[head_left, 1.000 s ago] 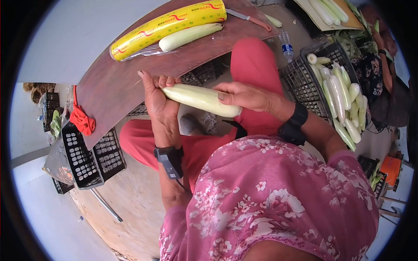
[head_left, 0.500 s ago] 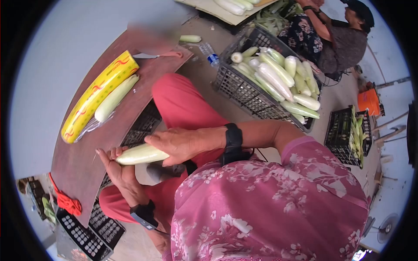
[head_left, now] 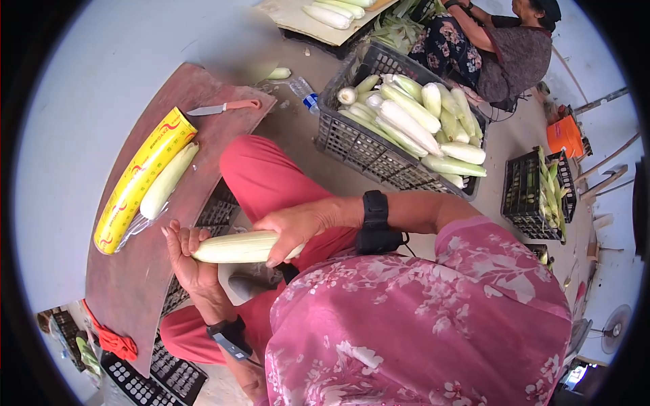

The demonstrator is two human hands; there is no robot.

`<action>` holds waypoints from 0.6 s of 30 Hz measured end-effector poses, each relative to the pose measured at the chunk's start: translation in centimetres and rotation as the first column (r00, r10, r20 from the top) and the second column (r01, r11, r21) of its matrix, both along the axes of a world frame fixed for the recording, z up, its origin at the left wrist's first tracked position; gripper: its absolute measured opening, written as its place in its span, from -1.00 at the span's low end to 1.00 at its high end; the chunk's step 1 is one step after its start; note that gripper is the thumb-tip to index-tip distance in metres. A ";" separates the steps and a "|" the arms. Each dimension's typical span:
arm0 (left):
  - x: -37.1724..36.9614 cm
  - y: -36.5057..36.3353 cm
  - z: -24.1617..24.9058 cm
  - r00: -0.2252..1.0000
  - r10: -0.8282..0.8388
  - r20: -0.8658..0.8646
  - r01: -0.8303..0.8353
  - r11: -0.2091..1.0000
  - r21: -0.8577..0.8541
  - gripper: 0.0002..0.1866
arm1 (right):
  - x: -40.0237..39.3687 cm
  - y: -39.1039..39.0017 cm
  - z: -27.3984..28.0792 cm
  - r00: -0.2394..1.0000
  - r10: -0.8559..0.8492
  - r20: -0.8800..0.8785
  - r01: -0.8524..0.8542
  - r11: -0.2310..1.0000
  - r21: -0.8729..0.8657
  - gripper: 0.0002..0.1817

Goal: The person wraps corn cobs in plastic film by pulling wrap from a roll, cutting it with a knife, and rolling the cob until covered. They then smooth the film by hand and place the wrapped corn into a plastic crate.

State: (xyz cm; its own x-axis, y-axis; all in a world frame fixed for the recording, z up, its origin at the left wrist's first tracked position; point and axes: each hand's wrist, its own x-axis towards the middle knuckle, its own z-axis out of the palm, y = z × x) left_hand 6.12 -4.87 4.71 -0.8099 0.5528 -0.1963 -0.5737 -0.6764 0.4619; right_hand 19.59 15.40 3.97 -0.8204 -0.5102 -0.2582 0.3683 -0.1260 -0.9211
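Head camera: I'm seeing corn [head_left: 235, 248] above the lap [head_left: 325, 245], left hand [head_left: 195, 272] curling around one end, right hand [head_left: 301, 224] gripping the other; holding is apparently underway, any next move needing steadiness.

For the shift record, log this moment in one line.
corn ear: held between both | left grip: at one end | right grip: over other end | yellow roll, knife: on table
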 end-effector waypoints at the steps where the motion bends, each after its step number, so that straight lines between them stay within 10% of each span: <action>1: 0.1 0.2 -0.2 0.999 -0.026 0.019 0.025 0.998 0.062 -0.74 | 0.3 0.4 0.1 1.000 0.001 0.020 -0.001 1.000 -0.012 -0.33; 10: -3.0 -2.4 -1.1 0.999 0.008 -0.032 0.003 0.944 0.330 -0.78 | 3.9 3.5 0.3 0.965 -0.016 0.260 0.122 0.910 -0.397 -0.43; 15: -3.8 -6.8 -2.8 0.988 0.154 0.032 -0.157 0.975 0.159 -0.82 | 4.6 9.5 -0.3 0.799 -0.562 0.213 0.586 0.648 -0.487 -0.57; 18: -3.6 -8.1 -4.1 0.963 0.234 0.131 -0.240 0.970 0.030 -0.82 | 3.2 14.7 -0.3 0.478 -0.849 0.225 0.830 0.353 -0.431 -0.55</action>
State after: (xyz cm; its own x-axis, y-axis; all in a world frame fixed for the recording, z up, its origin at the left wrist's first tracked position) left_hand 2.56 -12.93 0.61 -0.8894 0.3585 -0.2838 -0.4456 -0.8187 0.3622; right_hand 22.75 30.08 3.62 -0.8897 0.4151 -0.1902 -0.1925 -0.7187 -0.6681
